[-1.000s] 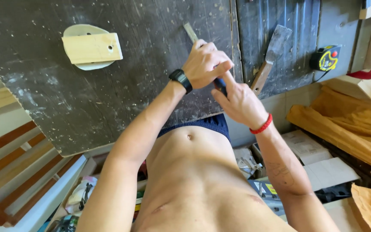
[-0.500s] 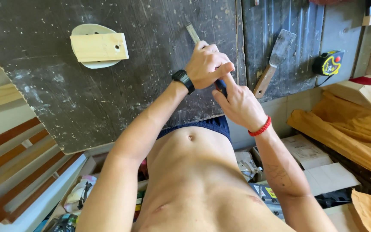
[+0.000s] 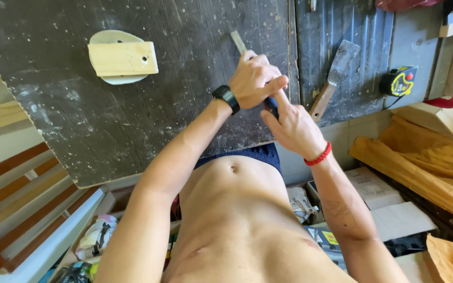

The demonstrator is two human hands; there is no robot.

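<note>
My left hand (image 3: 255, 78), with a black watch on its wrist, is closed around a chisel (image 3: 237, 41) whose flat metal blade sticks out away from me over the dark workbench (image 3: 79, 115). My right hand (image 3: 289, 123), with a red cord bracelet on its wrist, touches the chisel's dark blue handle end just below the left fist; its fingertips press there. Most of the handle is hidden inside my hands.
A wooden block (image 3: 123, 58) lies on a pale round disc (image 3: 106, 37) at the bench's far left. A wide-bladed scraper with a wooden handle (image 3: 334, 78) and a yellow tape measure (image 3: 400, 81) lie to the right. Boxes, orange cloth (image 3: 420, 167) and clutter sit below the bench.
Both hands stay together on the chisel with only small shifts. The view has drifted slightly.
</note>
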